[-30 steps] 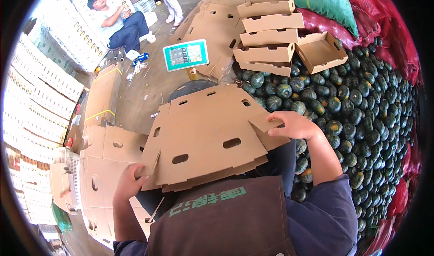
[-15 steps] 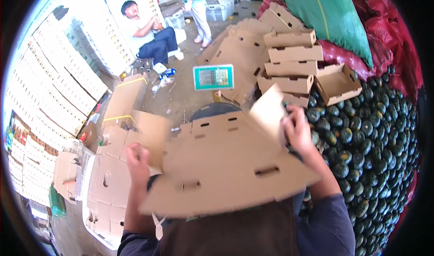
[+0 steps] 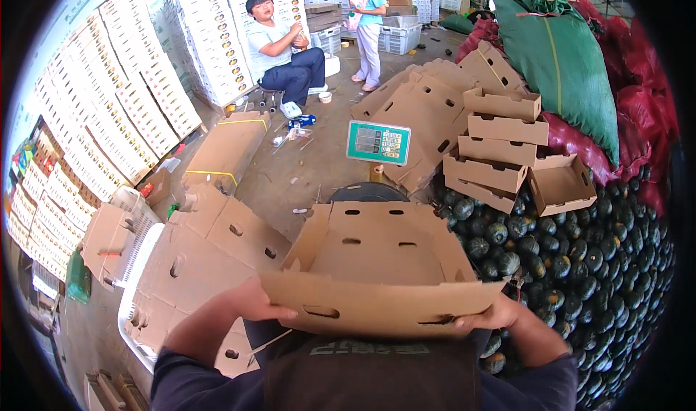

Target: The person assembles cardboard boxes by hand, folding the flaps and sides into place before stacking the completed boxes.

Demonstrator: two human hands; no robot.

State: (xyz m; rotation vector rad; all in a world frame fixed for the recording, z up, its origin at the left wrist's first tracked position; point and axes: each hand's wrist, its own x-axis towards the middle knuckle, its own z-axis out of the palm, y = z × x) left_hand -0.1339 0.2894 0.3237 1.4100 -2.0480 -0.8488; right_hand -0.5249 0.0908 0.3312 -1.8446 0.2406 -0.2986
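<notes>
In front of me is a brown cardboard tray [image 3: 377,255] with hand holes, its side walls and near wall standing up. My left hand [image 3: 259,300] grips the left end of the near wall, thumb stretched along its face. At the other end of that wall my right hand [image 3: 494,314] holds the corner, fingers partly hidden by the board. The tray's far edge lies against a dark round seat or lid [image 3: 368,192].
Folded cardboard trays [image 3: 500,132] stand stacked at the right beside heaped dark green squashes [image 3: 565,266]. Left are flat cardboard blanks [image 3: 217,237] in a white basket [image 3: 129,317]. A green scale display [image 3: 378,142] stands ahead. Two people [image 3: 286,52] are at the back.
The near flap, flat before, now stands up as a wall, and the side flaps are raised. Both my hands have come down and toward me, from the sides to the near corners.
</notes>
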